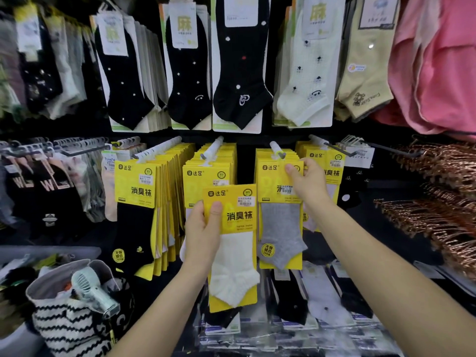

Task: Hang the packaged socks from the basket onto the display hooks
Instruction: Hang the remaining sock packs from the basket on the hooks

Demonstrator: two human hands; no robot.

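Note:
My left hand [203,228] grips a yellow-carded pack of white socks [233,248] by its left edge, thumb on the front, held upright in front of the rack. My right hand [306,180] pinches the top right corner of a yellow-carded pack of grey socks [280,228] that hangs on a white-tipped display hook [277,150]. Further yellow packs hang on the hook to the left [215,148] and on another hook with black socks [134,202]. The basket is not clearly visible.
A striped fabric bag [67,320] holding a small handheld fan [92,289] sits at lower left. Black and cream socks hang in the row above [239,73]. Pink garments [438,73] and copper hangers [443,202] fill the right. More packs lie below [309,305].

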